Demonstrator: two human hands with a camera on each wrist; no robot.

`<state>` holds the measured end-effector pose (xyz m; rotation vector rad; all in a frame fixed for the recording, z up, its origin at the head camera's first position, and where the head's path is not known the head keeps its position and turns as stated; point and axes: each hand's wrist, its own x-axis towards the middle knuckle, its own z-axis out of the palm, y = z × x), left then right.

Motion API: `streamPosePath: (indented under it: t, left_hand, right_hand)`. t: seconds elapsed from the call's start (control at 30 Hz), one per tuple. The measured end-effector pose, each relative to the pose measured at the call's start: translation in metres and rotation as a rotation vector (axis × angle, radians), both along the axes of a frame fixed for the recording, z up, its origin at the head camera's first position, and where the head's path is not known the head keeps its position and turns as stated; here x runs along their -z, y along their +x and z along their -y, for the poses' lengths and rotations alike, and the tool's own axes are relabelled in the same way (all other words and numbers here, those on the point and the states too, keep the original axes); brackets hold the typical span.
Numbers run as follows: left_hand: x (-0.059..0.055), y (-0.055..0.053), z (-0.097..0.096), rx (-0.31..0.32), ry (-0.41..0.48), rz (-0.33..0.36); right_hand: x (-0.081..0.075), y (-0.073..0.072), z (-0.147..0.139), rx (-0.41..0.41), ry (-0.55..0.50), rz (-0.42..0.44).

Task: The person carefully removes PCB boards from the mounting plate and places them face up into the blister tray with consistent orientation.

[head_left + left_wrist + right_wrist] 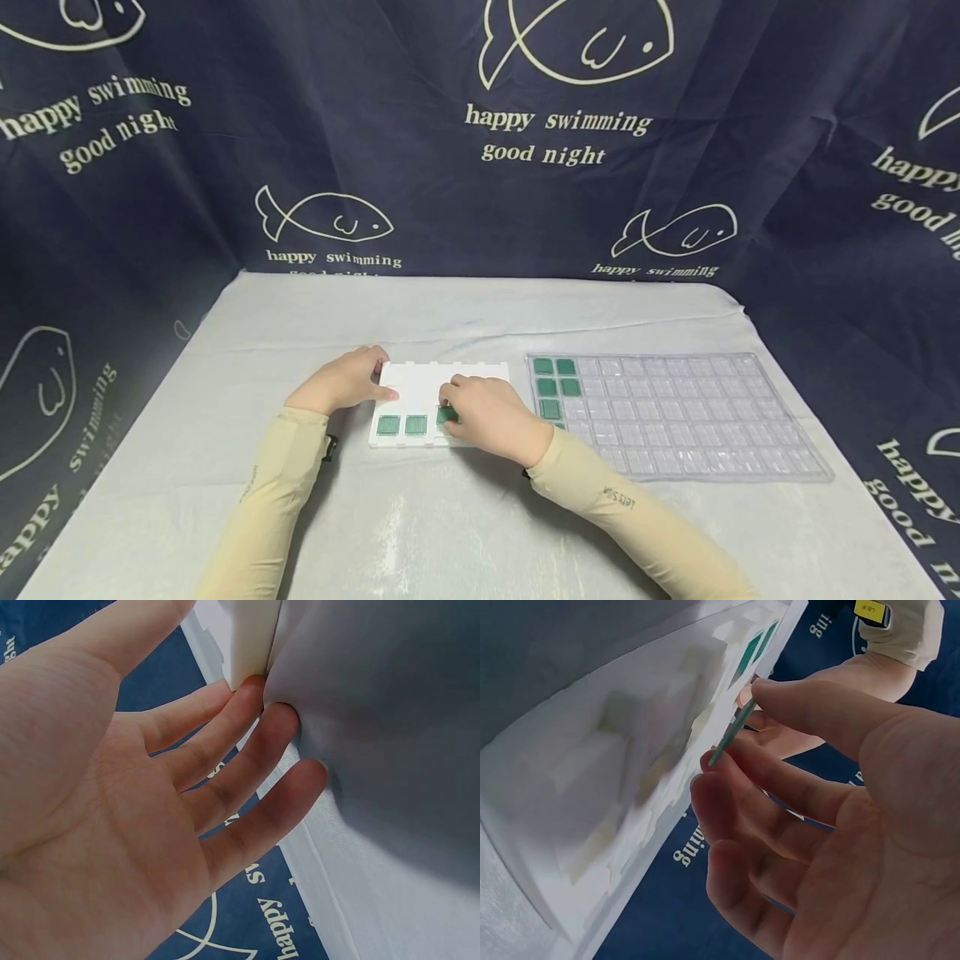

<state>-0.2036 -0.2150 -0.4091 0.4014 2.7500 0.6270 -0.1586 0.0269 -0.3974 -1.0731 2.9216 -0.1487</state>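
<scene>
A white board (420, 383) with small tabs along its edges lies on the table. Two green squares (387, 426) with fine grid-like faces lie on its near left part. My left hand (345, 383) holds the board's left side, the thumb on top and fingers along the edge; in the left wrist view fingertips touch the white edge (251, 645). Over the board, my right hand (483, 412) pinches a thin green square (733, 733) between thumb and fingers, tilted in the right wrist view. That hand hides the board's near right part.
Right of the board stands a clear plastic tray (675, 412) divided into many compartments. Several green squares (550, 408) sit in its left columns. A pale cloth covers the table (390, 533). A dark curtain (450, 233) with fish prints hangs behind.
</scene>
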Motion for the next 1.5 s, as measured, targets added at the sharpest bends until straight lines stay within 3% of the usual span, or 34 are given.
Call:
streamPosePath:
  t: [0.27,0.7,1.03,1.5]
  left_hand:
    - [0.002,-0.001,0.001,-0.006,0.007,0.004]
    - [0.0,-0.003,-0.003,-0.01,0.022,0.005]
    - [0.003,0.001,-0.001,-0.007,0.025,0.006]
    - [0.004,-0.002,0.002,-0.011,0.024,0.004]
  right_hand:
    - [-0.004,-0.002,-0.004,0.034,-0.017,0.026]
    - [-0.005,-0.002,-0.01,0.022,-0.012,0.043]
    - [-0.003,-0.002,-0.029,0.008,-0.013,0.061]
    - [-0.005,-0.004,-0.062,0.063,-0.029,0.072]
